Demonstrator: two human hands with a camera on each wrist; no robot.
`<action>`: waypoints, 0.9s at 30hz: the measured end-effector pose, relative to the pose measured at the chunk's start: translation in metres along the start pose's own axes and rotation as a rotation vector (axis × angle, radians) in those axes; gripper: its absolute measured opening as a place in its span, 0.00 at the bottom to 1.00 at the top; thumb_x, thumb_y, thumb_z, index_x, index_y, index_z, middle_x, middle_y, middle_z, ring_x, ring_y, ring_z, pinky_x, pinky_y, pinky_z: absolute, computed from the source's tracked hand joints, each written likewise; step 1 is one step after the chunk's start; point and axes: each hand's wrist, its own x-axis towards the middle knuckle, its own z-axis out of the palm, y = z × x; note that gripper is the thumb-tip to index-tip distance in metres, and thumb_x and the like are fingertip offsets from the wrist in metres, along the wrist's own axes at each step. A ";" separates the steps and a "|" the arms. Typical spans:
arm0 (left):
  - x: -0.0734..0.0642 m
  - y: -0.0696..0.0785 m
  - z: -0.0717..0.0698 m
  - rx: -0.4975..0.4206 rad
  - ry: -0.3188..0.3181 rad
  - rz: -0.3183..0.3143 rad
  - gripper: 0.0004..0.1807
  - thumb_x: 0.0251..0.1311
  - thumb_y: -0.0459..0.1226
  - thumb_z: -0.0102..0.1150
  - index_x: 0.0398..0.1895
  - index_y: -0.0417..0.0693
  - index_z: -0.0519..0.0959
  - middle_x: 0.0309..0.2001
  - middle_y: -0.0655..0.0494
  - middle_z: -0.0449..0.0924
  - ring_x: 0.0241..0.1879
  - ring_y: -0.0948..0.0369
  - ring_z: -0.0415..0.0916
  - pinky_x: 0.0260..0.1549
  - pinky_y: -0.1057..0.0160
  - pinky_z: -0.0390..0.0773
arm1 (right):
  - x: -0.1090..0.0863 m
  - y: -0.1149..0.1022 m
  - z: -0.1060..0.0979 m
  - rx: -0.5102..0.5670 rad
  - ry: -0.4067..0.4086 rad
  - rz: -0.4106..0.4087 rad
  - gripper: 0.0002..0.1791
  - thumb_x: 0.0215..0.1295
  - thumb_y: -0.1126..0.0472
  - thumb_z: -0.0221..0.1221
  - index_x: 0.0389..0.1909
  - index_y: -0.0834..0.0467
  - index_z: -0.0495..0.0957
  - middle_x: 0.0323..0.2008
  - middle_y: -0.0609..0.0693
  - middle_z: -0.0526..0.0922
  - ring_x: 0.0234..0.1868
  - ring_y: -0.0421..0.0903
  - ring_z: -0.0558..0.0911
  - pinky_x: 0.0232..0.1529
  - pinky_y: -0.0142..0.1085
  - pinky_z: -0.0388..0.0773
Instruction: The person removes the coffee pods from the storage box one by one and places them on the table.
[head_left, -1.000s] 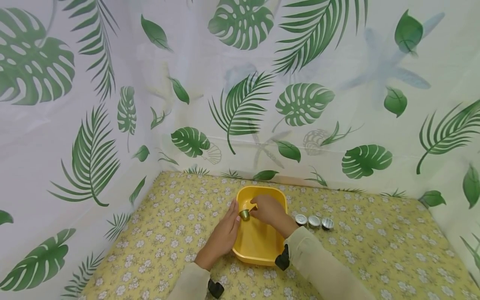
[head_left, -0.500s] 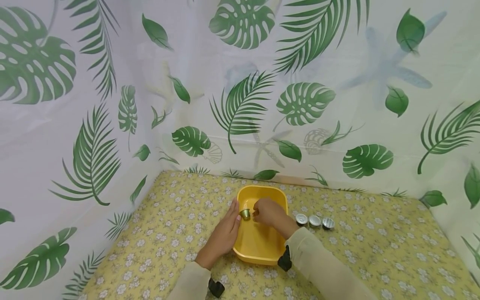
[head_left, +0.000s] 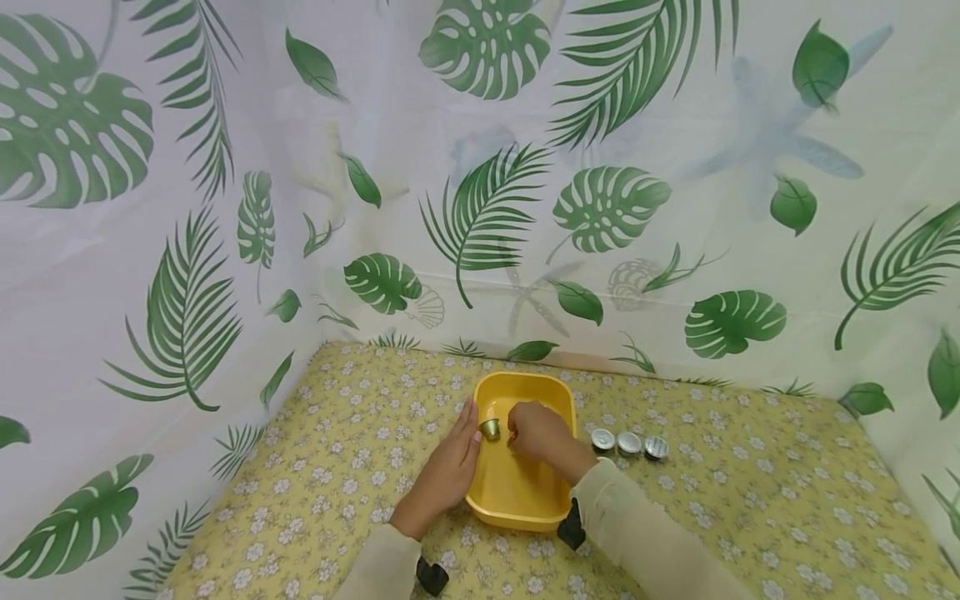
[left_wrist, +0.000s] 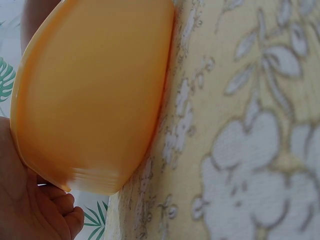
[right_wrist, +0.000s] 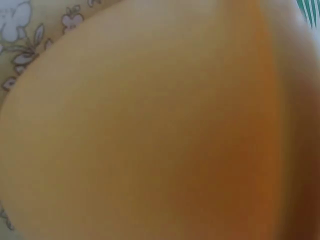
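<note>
A yellow plastic basin [head_left: 517,518] stands on the flowered cloth. My left hand [head_left: 448,458] holds its left side, thumb over the rim; in the left wrist view curled fingers [left_wrist: 62,202] show by the rim, beside the outer wall. Inside, near the left wall, a gold-green coffee capsule [head_left: 490,429] lies tilted. My right hand [head_left: 538,429] reaches over the right rim into the basin, its fingers bent downward just right of the capsule. The back of the hand hides the fingertips, so I cannot tell whether they hold anything. Basin wall fills most of the blurred right wrist view.
Three coffee capsules with silver lids stand in a row right of the basin: a near one [head_left: 603,440], a middle one [head_left: 629,443] and a far one [head_left: 656,447]. A leaf-printed white sheet [head_left: 510,333] rises behind and to the left.
My right hand has drawn back slightly to the right from the gold-green capsule, and its fingers have moved lower in the basin. The left hand, basin and capsules keep their places.
</note>
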 end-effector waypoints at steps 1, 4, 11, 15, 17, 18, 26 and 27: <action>0.000 0.000 0.000 0.000 -0.001 0.002 0.32 0.84 0.47 0.28 0.82 0.44 0.43 0.81 0.60 0.31 0.79 0.57 0.41 0.75 0.49 0.52 | 0.000 0.000 0.001 -0.004 0.002 0.000 0.12 0.56 0.67 0.73 0.20 0.56 0.79 0.15 0.44 0.72 0.19 0.41 0.64 0.22 0.33 0.60; 0.000 0.000 0.000 0.000 -0.005 0.006 0.33 0.83 0.51 0.25 0.82 0.44 0.43 0.81 0.60 0.31 0.79 0.57 0.40 0.75 0.49 0.51 | 0.001 0.002 0.004 -0.023 0.012 -0.007 0.11 0.57 0.65 0.73 0.22 0.57 0.80 0.17 0.45 0.73 0.20 0.42 0.65 0.23 0.34 0.60; 0.000 -0.001 0.000 0.002 -0.006 0.015 0.33 0.83 0.50 0.26 0.82 0.44 0.42 0.81 0.60 0.30 0.79 0.57 0.40 0.75 0.49 0.52 | 0.000 0.001 0.006 -0.036 0.035 -0.021 0.16 0.56 0.66 0.73 0.19 0.56 0.75 0.15 0.46 0.70 0.19 0.42 0.63 0.22 0.33 0.59; 0.000 -0.002 0.000 -0.005 -0.004 0.015 0.31 0.84 0.45 0.29 0.82 0.44 0.43 0.81 0.60 0.31 0.79 0.57 0.40 0.75 0.48 0.52 | -0.002 -0.001 0.005 -0.024 0.018 -0.009 0.16 0.57 0.67 0.73 0.18 0.57 0.75 0.14 0.47 0.69 0.19 0.42 0.63 0.22 0.32 0.59; 0.000 -0.002 0.000 -0.005 -0.003 0.013 0.31 0.84 0.44 0.30 0.82 0.44 0.43 0.81 0.60 0.31 0.79 0.57 0.40 0.75 0.49 0.52 | -0.004 -0.003 0.003 -0.017 0.014 -0.002 0.17 0.57 0.67 0.72 0.17 0.57 0.74 0.13 0.46 0.67 0.18 0.42 0.63 0.21 0.32 0.59; 0.000 -0.002 0.000 -0.004 -0.002 0.012 0.31 0.84 0.45 0.30 0.82 0.44 0.43 0.81 0.60 0.31 0.79 0.57 0.40 0.75 0.49 0.52 | -0.005 -0.003 0.003 -0.012 0.015 -0.001 0.17 0.57 0.67 0.72 0.17 0.57 0.74 0.13 0.46 0.66 0.18 0.42 0.62 0.21 0.32 0.58; 0.000 -0.001 0.000 0.006 -0.001 0.010 0.33 0.83 0.50 0.26 0.82 0.45 0.43 0.81 0.60 0.31 0.79 0.57 0.41 0.75 0.49 0.52 | -0.010 -0.004 -0.001 0.022 0.048 -0.032 0.13 0.56 0.70 0.71 0.19 0.59 0.79 0.14 0.45 0.69 0.19 0.42 0.63 0.22 0.32 0.60; 0.000 -0.001 0.000 0.004 0.000 0.011 0.32 0.83 0.49 0.27 0.82 0.44 0.43 0.81 0.60 0.31 0.79 0.56 0.41 0.75 0.49 0.52 | -0.010 -0.005 -0.002 0.022 0.054 -0.035 0.11 0.56 0.69 0.71 0.21 0.59 0.80 0.16 0.45 0.72 0.20 0.42 0.66 0.23 0.33 0.63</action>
